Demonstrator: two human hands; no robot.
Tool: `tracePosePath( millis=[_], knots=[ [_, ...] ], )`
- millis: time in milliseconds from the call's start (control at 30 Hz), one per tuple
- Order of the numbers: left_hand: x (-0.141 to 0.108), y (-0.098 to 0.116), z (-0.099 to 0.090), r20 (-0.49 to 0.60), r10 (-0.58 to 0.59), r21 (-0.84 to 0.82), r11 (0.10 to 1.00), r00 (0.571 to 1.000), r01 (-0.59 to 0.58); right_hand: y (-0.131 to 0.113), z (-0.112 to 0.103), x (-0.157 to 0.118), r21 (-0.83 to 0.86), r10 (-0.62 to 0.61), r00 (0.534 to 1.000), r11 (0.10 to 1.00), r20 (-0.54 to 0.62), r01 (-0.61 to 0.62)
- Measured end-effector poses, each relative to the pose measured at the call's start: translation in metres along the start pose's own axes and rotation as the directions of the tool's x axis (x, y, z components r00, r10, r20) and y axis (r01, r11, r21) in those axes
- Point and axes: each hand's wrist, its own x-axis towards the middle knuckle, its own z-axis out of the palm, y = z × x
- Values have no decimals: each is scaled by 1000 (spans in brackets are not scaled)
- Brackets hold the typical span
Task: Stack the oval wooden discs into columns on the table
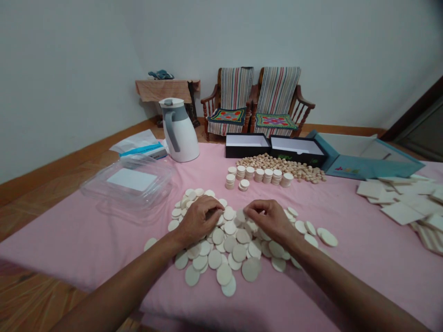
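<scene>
Just apart — left hand [199,220], right hand [269,219]

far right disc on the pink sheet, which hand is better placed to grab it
Right, most likely: the right hand is over the right side of the disc pile, nearer that disc. The left hand is over the pile's left side, with the pile between it and the disc.

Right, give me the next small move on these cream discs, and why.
Probably lift one flat cream round disc off the loose pile with your right hand: its fingertips already sit among the discs, and short stacks of pale round pieces stand just beyond, so it could likely join one.
</scene>
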Motion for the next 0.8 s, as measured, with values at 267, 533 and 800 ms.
tracePosePath(
  millis=[267, 533, 800],
  knots=[
    [-1, -4, 1, -17, -5, -2, 1000, 1000, 5, 7, -8, 7, 131, 164, 986, 977, 43, -168],
    [-1, -4, 1, -7, 2, 1, 1000, 1000, -2, 1, -10, 5, 177, 180, 981, 966, 69, -189],
    [3, 7, -1, -16, -24, 13, 1000, 1000, 24, 5, -9, 6, 207, 124, 990, 969, 61, -134]
  ],
)
